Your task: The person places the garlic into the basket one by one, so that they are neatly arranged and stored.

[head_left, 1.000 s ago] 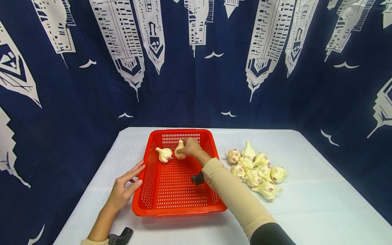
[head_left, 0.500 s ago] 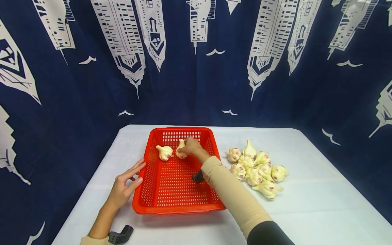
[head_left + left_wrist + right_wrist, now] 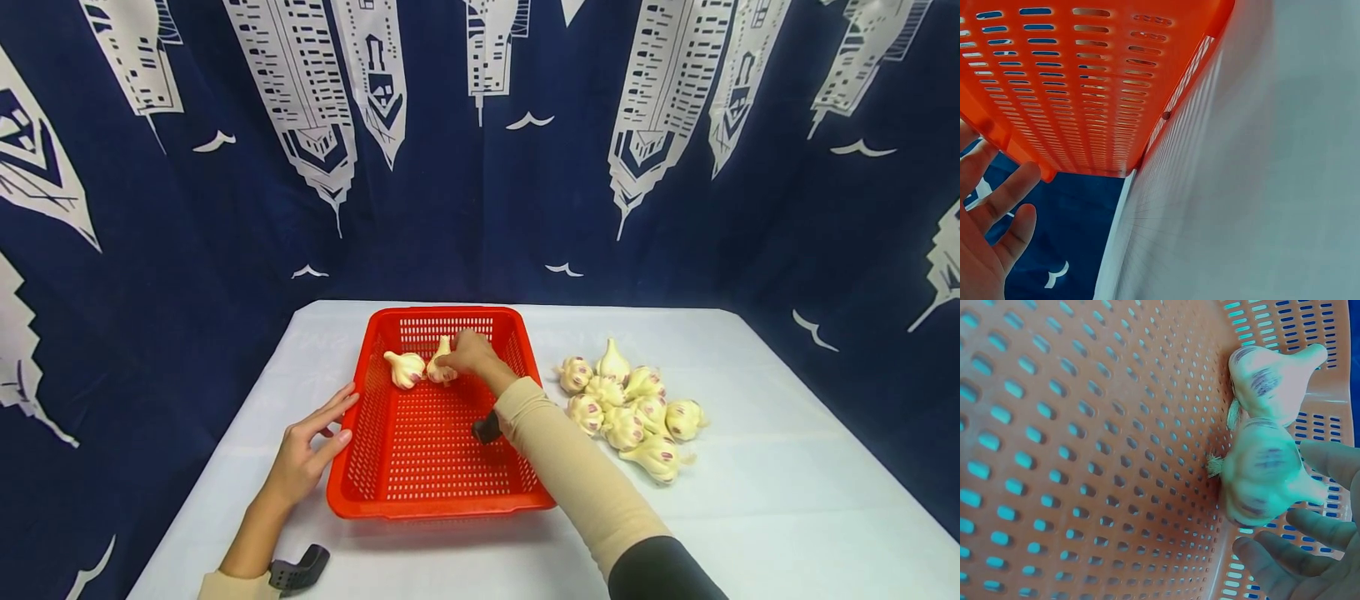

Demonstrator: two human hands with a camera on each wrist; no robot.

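We see the right hand [image 3: 474, 354] with fingers parted around the neck of a cream, purple-streaked garlic bulb [image 3: 1261, 472], which lies in the red perforated plastic basket [image 3: 442, 507] against a second cream garlic bulb [image 3: 1269, 382]. The left hand [image 3: 300, 460] has its fingers spread at the rim. We judge a brushing finger could roll either rounded bulb. We cannot tell whether the right fingertips touch; the head view hides part of the nearer bulb.
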